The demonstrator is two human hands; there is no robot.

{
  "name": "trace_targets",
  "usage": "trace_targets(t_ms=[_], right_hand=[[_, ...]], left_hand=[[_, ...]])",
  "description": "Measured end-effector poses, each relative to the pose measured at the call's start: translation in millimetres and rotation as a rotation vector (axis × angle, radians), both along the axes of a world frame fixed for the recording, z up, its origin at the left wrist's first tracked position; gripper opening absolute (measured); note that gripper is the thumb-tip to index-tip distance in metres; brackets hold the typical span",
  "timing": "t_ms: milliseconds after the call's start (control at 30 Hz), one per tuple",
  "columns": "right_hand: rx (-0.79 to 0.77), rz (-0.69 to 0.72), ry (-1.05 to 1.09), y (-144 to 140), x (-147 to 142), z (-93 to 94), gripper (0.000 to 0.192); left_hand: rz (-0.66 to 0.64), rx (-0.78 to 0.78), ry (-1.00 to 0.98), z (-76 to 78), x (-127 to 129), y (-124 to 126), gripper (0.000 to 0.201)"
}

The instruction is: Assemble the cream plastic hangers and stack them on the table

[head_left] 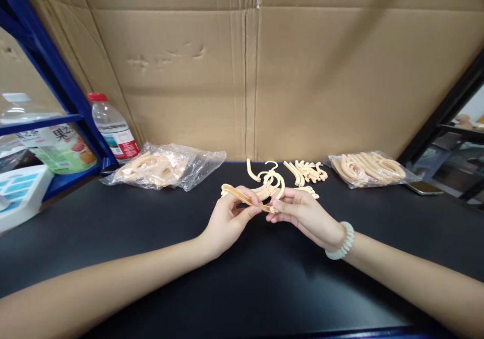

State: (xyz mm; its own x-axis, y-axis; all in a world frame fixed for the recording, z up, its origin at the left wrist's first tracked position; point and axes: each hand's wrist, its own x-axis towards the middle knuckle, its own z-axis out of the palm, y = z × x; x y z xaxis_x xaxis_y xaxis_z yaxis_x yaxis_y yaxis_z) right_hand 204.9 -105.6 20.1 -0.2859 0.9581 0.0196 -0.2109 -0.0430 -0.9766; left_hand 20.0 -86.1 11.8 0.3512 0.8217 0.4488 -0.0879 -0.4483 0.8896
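Both my hands meet over the middle of the black table [151, 258]. My left hand [227, 220] and my right hand [298, 213] together pinch a thin beige plastic bar [242, 195], a hanger part, held slightly above the tabletop. A curved hook piece [273, 180] rises just behind my fingers; whether it is joined to the bar I cannot tell. My right wrist wears a pale bead bracelet [342, 243]. A small heap of loose beige hanger pieces [306, 171] lies just beyond my hands.
A clear plastic bag of beige parts [162, 167] lies at the back left, another bag [372, 167] at the back right. A water bottle [113, 129] stands by a blue shelf [45, 122]. A phone [423, 187] lies far right. A cardboard wall [302, 76] closes the back.
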Motion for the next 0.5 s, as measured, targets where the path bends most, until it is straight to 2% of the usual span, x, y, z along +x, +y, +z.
trace_targets(t_ms=[267,500], right_hand=[[-0.022,0.027,0.001,-0.5,1.9,4.4,0.019],[-0.025,-0.006,-0.009,-1.4,0.5,1.2,0.026]], left_hand=[[0.045,-0.029,0.010,2.2,1.0,0.6,0.011],[0.030,-0.071,0.028,2.0,0.4,0.9,0.013]])
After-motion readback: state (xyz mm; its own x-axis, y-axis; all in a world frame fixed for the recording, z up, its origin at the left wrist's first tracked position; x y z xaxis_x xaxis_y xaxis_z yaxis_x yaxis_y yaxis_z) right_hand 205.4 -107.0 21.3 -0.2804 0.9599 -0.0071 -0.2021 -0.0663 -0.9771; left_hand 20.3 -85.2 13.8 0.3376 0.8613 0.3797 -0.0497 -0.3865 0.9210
